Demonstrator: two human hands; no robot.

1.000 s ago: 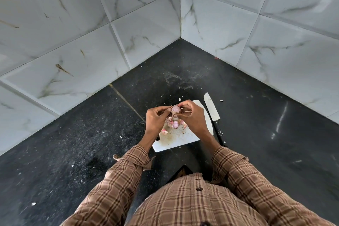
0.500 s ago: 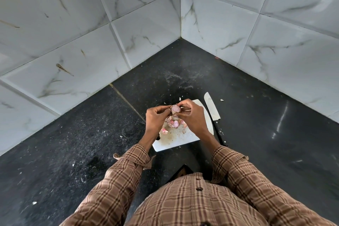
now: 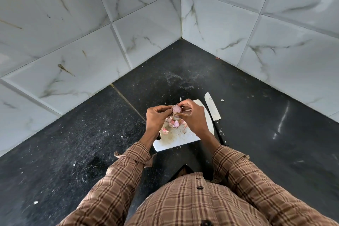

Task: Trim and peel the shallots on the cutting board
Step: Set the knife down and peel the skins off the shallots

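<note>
Above the white rectangular plastic cutting board (image 3: 176, 141), we are holding one small pale pink shallot (image 3: 177, 109) up between both hands, clear of the board's surface. Our left hand (image 3: 157, 117) is curling its fingers and thumb round the left side of the bulb, gripping it. Our right hand (image 3: 193, 115) is closing on it from the right and from above, its fingertips (image 3: 180, 104) pinching at the top of the bulb, and a thin brownish strip of skin (image 3: 180, 115) is curving below the shallot against that hand; we cannot tell whether it is hanging loose or being pinched too.

Beneath the hands, a small heap of pink peeled shallots and skin scraps (image 3: 174, 123) is lying on the far half of the board, with one more pink scrap (image 3: 164, 130) near the board's left edge. The near half of the board is showing brownish smears and specks.

Just right of the board, a knife with a pale broad blade and dark handle (image 3: 212, 109) is lying on the black speckled stone counter (image 3: 73, 143), its tip pointing to the far side. Small white flecks are dotting the counter around the board. Grey-veined white marble wall tiles (image 3: 91, 33) are meeting in a corner beyond. Our brown checked shirt sleeves (image 3: 128, 167) are filling the near edge.
</note>
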